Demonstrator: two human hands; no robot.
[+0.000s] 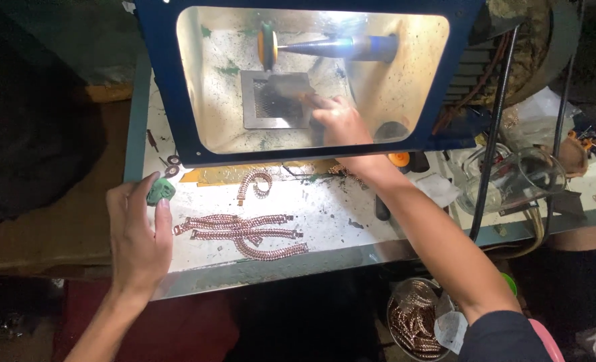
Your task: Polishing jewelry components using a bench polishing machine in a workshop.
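Left hand (137,234): lay at the bench's (338,214) left edge, its grip closed lightly on a small green lump (159,191) pinched between thumb and fingertips.

Copper-coloured chain bracelets (244,233): several lay loose in a cluster near the front edge of the bench, just right of the left hand and apart from it. One curled bracelet (254,182) lay alone nearer the rear, just before the hood.

Blue-framed polishing hood (170,100): stood at the back of the bench, lit inside. It held a small buffing wheel (267,45) on a tapered spindle (338,47), and below it a square metal grille plate (271,99).

Right hand (338,121): reached inside the hood, at the right edge of the grille plate. Whether its grip was closed on anything could not be told; the fingers were partly blurred.

Glass beaker (519,175): lay tilted at the bench's right end, beside a dark upright rod (492,127).

Container of bracelets (415,318): sat below the front edge, under the right forearm.

Risks, as judged: the right hand worked close beneath the wheel and spindle, so a finger or a dangling chain could be caught if lifted carelessly. The loose bracelets near the front edge could be swept off by a forearm.
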